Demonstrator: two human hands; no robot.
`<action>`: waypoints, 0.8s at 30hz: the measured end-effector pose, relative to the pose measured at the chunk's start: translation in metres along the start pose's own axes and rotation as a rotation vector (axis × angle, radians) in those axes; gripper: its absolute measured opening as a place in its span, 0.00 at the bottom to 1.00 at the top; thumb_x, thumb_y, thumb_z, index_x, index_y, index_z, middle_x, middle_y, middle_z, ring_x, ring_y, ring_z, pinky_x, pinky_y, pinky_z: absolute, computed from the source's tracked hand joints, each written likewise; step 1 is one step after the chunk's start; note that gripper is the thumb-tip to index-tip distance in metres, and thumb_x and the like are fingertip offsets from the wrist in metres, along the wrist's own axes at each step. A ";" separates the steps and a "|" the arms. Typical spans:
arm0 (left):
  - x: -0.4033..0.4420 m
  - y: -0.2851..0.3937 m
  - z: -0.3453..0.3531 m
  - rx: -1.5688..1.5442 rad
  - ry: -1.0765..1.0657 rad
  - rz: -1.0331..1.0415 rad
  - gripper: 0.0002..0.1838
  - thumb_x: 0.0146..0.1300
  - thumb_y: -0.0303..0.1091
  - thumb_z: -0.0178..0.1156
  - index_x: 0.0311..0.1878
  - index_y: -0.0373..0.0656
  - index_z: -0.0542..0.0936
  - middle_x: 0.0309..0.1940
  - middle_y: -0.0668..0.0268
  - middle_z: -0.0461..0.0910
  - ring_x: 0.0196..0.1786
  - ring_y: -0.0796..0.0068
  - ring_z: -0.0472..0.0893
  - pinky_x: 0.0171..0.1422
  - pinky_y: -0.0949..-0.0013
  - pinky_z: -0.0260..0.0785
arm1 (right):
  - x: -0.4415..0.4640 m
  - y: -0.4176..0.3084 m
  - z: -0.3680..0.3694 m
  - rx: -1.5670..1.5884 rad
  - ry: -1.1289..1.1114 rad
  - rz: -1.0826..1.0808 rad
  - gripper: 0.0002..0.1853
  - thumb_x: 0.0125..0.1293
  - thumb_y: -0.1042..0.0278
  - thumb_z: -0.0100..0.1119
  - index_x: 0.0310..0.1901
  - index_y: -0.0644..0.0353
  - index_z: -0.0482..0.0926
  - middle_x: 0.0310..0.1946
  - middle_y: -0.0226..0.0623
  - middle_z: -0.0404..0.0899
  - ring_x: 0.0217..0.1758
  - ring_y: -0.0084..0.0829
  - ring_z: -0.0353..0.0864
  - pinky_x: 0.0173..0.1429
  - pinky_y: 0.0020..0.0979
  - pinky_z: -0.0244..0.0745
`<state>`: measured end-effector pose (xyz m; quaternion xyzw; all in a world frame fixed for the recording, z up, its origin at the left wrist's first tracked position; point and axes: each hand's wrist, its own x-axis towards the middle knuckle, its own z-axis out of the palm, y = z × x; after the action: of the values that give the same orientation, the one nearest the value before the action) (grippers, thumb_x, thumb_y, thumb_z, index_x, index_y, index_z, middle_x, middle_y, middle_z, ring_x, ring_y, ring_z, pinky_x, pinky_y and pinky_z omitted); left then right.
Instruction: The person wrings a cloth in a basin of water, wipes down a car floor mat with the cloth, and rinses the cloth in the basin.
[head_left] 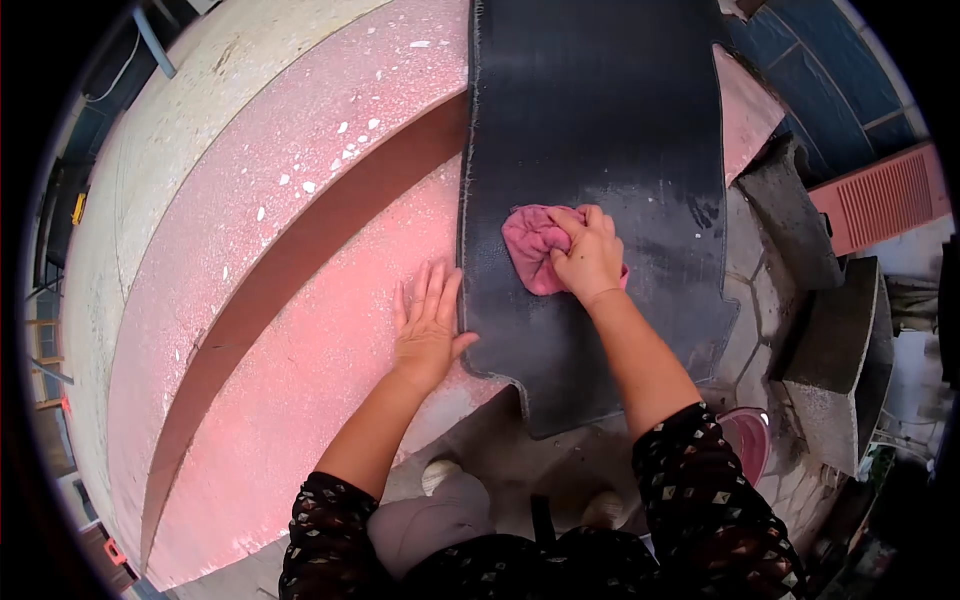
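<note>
Nearest the wearer, below the black mat (600, 130), are a pale shoe (440, 477) and two dark patterned sleeves (690, 480). A pink basin (752, 440), partly hidden by the right sleeve, stands just off the mat's lower right corner. The person's left grip (428, 325) is released, its fingers spread flat on a pink step (310, 360), with the thumb at the mat's left edge. The right grip (592, 255) grasps a bunched pink cloth (530, 240), which rests on the mat's lower half. Dark streaks mark the mat to the right of the cloth. Grey blocks (835, 370) stand to the mat's right, and a ribbed pink panel (885, 200) lies beyond them. Farther up, left of the mat, curves a speckled pink ledge (250, 190); blue tiles (820, 70) show past its upper right corner.
</note>
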<state>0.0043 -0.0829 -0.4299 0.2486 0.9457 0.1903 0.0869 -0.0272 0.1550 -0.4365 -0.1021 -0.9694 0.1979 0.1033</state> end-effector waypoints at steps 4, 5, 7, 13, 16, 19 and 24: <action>0.032 0.027 -0.014 -0.040 -0.075 0.152 0.47 0.55 0.38 0.64 0.72 0.41 0.47 0.73 0.55 0.45 0.76 0.57 0.43 0.76 0.52 0.31 | -0.001 0.005 -0.003 0.028 0.038 -0.063 0.26 0.44 0.64 0.66 0.50 0.37 0.79 0.46 0.33 0.71 0.52 0.37 0.70 0.49 0.42 0.70; 0.043 0.032 -0.009 -0.087 -0.054 0.180 0.46 0.57 0.38 0.62 0.72 0.40 0.46 0.73 0.53 0.44 0.76 0.56 0.43 0.76 0.53 0.31 | 0.001 0.005 -0.005 0.020 -0.031 -0.032 0.26 0.45 0.63 0.65 0.51 0.37 0.79 0.47 0.33 0.72 0.52 0.37 0.70 0.49 0.41 0.71; 0.061 0.033 0.007 -0.132 -0.100 0.201 0.46 0.61 0.45 0.57 0.72 0.36 0.41 0.73 0.49 0.40 0.76 0.54 0.40 0.76 0.54 0.30 | 0.007 0.007 -0.015 0.055 -0.197 0.019 0.26 0.48 0.62 0.63 0.54 0.38 0.77 0.50 0.35 0.70 0.55 0.39 0.69 0.55 0.41 0.70; 0.064 0.022 0.036 0.064 -0.143 0.164 0.47 0.61 0.53 0.53 0.73 0.38 0.41 0.74 0.52 0.37 0.77 0.57 0.34 0.76 0.55 0.27 | -0.014 0.084 -0.080 0.253 -0.335 0.211 0.28 0.52 0.60 0.59 0.59 0.40 0.73 0.54 0.45 0.67 0.61 0.45 0.67 0.64 0.38 0.65; 0.064 0.027 0.037 0.109 -0.149 0.166 0.43 0.63 0.51 0.51 0.73 0.42 0.43 0.74 0.52 0.36 0.77 0.57 0.34 0.76 0.55 0.26 | -0.065 0.145 -0.161 0.471 -0.225 0.375 0.29 0.53 0.60 0.61 0.61 0.49 0.72 0.52 0.47 0.67 0.58 0.45 0.69 0.63 0.34 0.65; 0.065 0.017 0.045 0.156 -0.101 0.231 0.42 0.65 0.50 0.49 0.73 0.42 0.42 0.74 0.53 0.36 0.76 0.57 0.34 0.76 0.54 0.26 | -0.148 0.208 -0.214 0.627 0.104 0.520 0.29 0.57 0.66 0.61 0.63 0.54 0.68 0.53 0.44 0.66 0.59 0.35 0.68 0.64 0.30 0.63; 0.068 0.013 0.049 0.232 -0.104 0.272 0.40 0.67 0.49 0.47 0.73 0.42 0.41 0.74 0.53 0.34 0.76 0.55 0.33 0.76 0.53 0.26 | -0.322 0.288 -0.223 0.515 0.477 0.912 0.27 0.61 0.66 0.58 0.63 0.56 0.67 0.56 0.47 0.69 0.60 0.36 0.70 0.65 0.31 0.62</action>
<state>-0.0362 -0.0228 -0.4740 0.3922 0.9132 0.0766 0.0799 0.3800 0.4183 -0.4043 -0.5231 -0.6979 0.4237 0.2446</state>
